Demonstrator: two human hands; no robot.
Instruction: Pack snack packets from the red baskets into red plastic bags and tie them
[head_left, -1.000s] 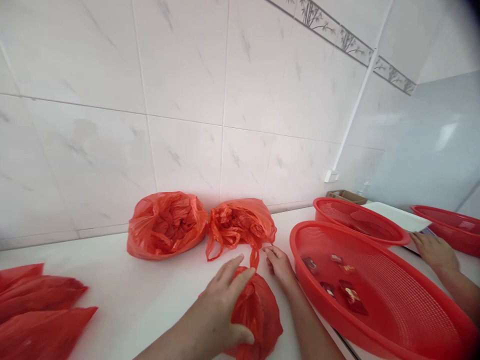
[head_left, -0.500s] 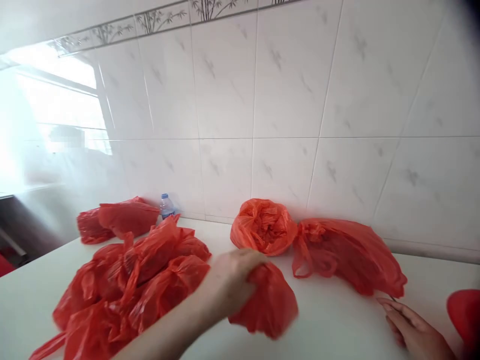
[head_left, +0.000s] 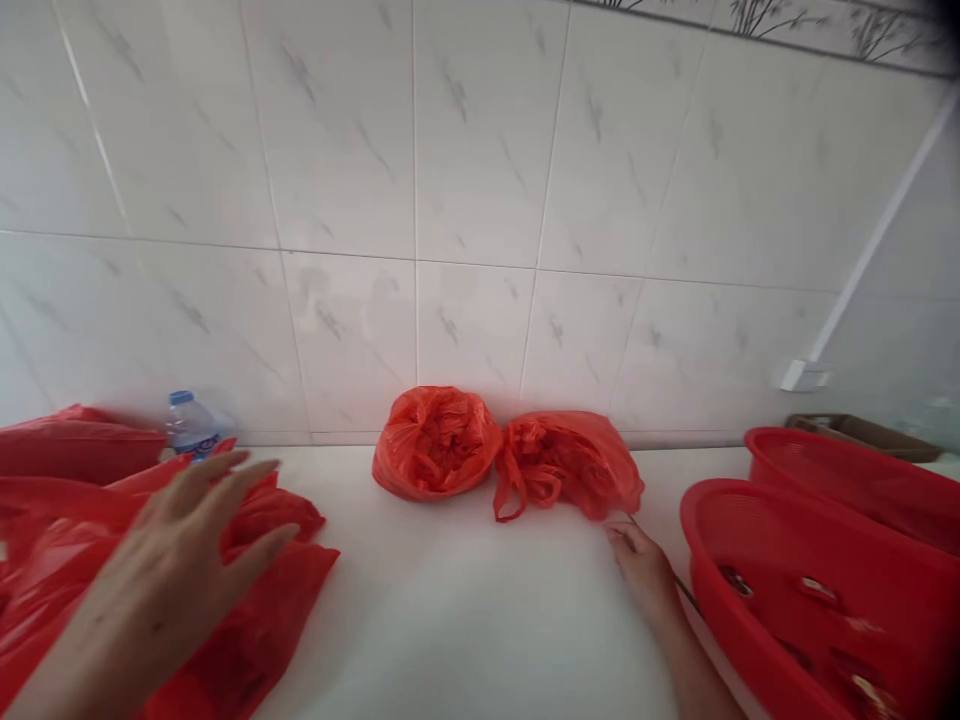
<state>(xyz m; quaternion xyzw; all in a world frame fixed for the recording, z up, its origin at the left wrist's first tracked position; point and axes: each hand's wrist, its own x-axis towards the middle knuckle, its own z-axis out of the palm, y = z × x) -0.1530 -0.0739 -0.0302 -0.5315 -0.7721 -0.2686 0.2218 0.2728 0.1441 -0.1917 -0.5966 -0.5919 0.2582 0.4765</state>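
Observation:
My left hand (head_left: 169,555) hovers with fingers spread over a pile of red plastic bags (head_left: 247,590) at the left of the white counter (head_left: 480,610); it holds nothing. My right hand (head_left: 641,565) rests on the counter by the corner of a red bag (head_left: 570,465) lying against the wall, its fingers together and curled near the bag's edge. What, if anything, they pinch is too small to see. Another red bag (head_left: 437,443), open at the top and stuffed with crumpled red bags, stands just left of it.
Two red mesh baskets stand at the right: the near basket (head_left: 817,610) holds several small dark packets, the far basket (head_left: 862,480) sits behind it. A small water bottle (head_left: 191,425) stands by the tiled wall at the left. A brown tray (head_left: 862,432) lies beyond the baskets.
My left hand carried a filled red bag leftward, let it go on the pile and now is open above it. The view swung left, then back toward the right. My right hand stayed by the lying bag.

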